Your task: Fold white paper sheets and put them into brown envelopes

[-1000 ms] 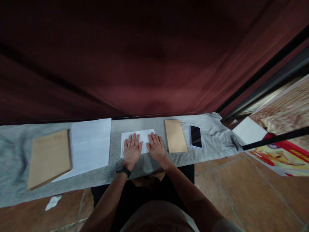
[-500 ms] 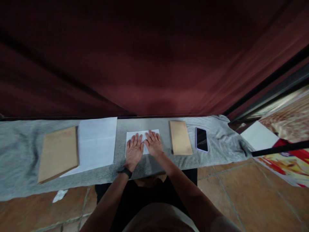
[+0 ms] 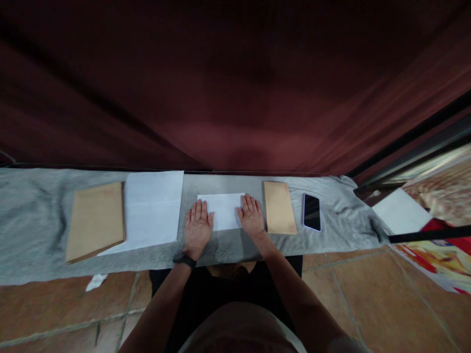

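Note:
A white sheet of paper (image 3: 225, 211), seemingly folded, lies flat on the grey cloth in front of me. My left hand (image 3: 197, 226) rests palm down over its left edge, fingers stretched out and pointing away from me; a dark band is on that wrist. Over the right edge lies my right hand (image 3: 251, 214), also flat with extended fingers. Neither hand grasps anything. Just right of my right hand is a brown envelope (image 3: 280, 208). Left of my left hand are larger white sheets (image 3: 153, 211) with a faint crease across them.
A stack of larger brown envelopes (image 3: 96, 220) overlaps the white sheets at left. A phone (image 3: 312, 212) lies at right on the grey cloth (image 3: 346, 215). Dark red fabric (image 3: 235, 122) hangs behind. At far right, a black bar (image 3: 430, 234) crosses before a printed box.
My hands have slid apart, from close together at the middle of the paper to its left and right edges. The view has shifted slightly.

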A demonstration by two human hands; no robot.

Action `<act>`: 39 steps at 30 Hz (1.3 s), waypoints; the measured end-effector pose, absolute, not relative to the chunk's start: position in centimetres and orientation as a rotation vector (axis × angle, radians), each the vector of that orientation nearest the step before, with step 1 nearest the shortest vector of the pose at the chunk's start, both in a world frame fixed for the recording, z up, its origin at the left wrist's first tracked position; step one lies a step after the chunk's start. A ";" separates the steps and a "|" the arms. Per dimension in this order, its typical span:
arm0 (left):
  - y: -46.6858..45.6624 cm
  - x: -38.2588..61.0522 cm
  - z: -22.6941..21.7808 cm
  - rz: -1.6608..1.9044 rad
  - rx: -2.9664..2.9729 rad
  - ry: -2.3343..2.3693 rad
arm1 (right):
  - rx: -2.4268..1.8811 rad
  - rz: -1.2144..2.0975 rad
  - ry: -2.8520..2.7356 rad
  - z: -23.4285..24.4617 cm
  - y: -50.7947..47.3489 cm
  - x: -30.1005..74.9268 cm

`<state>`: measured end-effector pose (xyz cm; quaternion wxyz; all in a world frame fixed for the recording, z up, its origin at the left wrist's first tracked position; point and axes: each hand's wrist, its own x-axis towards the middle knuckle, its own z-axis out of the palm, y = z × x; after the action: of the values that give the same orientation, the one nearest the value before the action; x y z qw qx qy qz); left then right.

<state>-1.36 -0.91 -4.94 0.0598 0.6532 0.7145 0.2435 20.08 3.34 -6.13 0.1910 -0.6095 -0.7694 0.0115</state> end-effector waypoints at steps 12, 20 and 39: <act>-1.8 -2.9 -3.3 1.188 0.838 1.941 | -1.720 -0.024 -2.172 -6.4 3.0 20.3; -1.5 -2.1 -0.9 1.298 0.699 1.749 | -1.664 0.188 -2.095 -4.5 2.2 20.0; -3.9 0.2 2.3 1.338 0.522 1.529 | -1.122 1.243 -0.992 2.4 -1.4 15.3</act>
<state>0.17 -3.85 2.28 0.4984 0.2158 0.6319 0.5528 15.25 -1.45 2.40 0.5628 -0.4766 -0.4213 0.5278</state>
